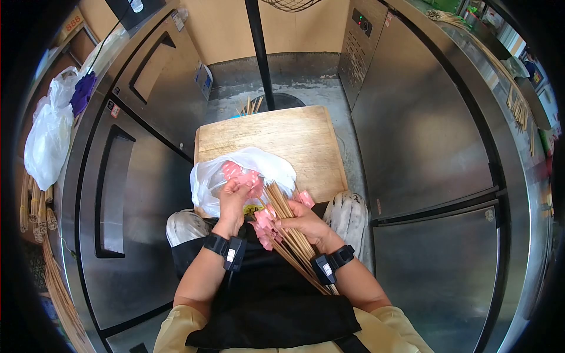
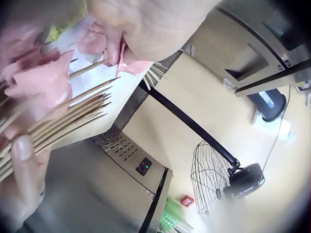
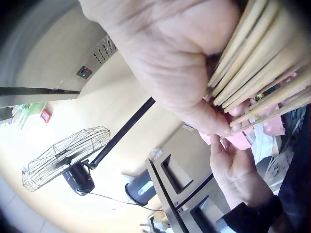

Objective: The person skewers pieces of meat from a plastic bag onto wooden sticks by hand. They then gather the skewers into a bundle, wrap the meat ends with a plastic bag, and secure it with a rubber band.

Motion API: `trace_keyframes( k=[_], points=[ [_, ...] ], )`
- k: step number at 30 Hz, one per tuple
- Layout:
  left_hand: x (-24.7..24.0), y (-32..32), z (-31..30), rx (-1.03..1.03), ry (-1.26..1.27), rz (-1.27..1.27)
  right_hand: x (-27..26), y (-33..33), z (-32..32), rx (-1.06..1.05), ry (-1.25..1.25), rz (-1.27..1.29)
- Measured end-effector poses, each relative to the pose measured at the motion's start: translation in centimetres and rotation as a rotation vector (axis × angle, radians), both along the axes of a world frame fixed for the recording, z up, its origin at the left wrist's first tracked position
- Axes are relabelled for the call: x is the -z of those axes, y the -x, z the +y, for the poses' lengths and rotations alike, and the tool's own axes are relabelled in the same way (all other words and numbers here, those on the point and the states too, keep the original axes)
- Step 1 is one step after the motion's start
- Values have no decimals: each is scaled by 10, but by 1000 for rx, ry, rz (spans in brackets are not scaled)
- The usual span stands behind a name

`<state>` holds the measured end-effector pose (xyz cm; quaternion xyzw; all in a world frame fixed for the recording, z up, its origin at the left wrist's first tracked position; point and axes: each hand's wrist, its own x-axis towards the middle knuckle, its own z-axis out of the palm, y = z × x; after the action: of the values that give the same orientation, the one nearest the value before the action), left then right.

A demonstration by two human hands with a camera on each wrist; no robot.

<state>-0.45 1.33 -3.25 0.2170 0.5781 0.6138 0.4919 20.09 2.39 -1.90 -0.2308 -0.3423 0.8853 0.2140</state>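
My right hand (image 1: 309, 225) grips a thick bundle of bamboo skewers (image 1: 297, 244), their pointed ends toward the bag. Folded pink meat slices (image 1: 266, 226) are threaded on some skewers beside its fingers. Just left of these, my left hand (image 1: 232, 203) pinches a pink meat slice at the mouth of a white plastic bag (image 1: 206, 179). Seen from the left wrist, a skewer point (image 2: 104, 62) meets the slice (image 2: 133, 67) at the left fingertips. More pink slices (image 1: 238, 172) lie in the bag. From the right wrist, the skewers (image 3: 257, 63) cross in front of the right palm.
Beneath the bag is a wooden board (image 1: 265, 132) in front of my knees. Steel refrigerator doors (image 1: 429, 123) stand close on both sides. A black fan pole (image 1: 261, 53) rises behind the board, and bundled skewers (image 1: 38, 209) hang at far left.
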Motion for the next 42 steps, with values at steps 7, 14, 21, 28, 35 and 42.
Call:
trace_keyframes(
  k=[7,14,21,28,35,42],
  points=[
    [-8,-5,-6,38,-58,65,-7,0,-1,5,45,12],
    [-8,-6,-11,14,-74,-32,-1,0,0,-4,19,-36],
    [-20,-15,-17,4,-103,-36,-9,1,-1,22,30,-32],
    [-13,-15,-17,-56,-179,-17,7,2,1,50,-82,-133],
    [-3,-9,-17,-81,-143,35,-3,2,0,51,-107,-162],
    [-19,-21,-19,53,-148,262,1,3,-1,86,-136,-192]
  ],
)
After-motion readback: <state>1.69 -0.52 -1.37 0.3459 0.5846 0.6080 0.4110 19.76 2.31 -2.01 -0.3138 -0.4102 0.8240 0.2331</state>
